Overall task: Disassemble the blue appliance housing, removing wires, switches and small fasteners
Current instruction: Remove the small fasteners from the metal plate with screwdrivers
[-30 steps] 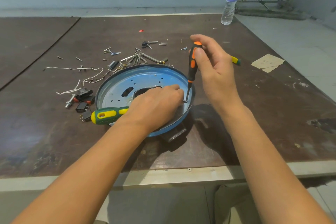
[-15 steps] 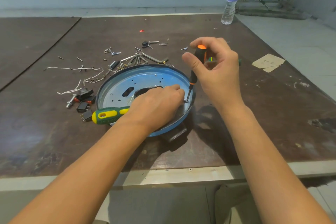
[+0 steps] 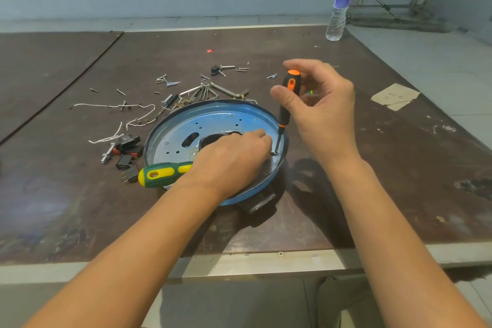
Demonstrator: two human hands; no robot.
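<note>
The blue housing (image 3: 186, 125) lies open side up on the worktop (image 3: 80, 194); the right hand (image 3: 324, 106), wrist raised, closes its grip on the orange-black screwdriver (image 3: 282, 117), which stands upright with its tip at the housing's right rim; the left hand (image 3: 234, 160) rests knuckles-up inside, fingers curled beside the tip; whether its grip holds anything, I cannot tell.

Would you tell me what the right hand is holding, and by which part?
The right hand pinches the orange-and-black screwdriver at its upper handle.
</note>
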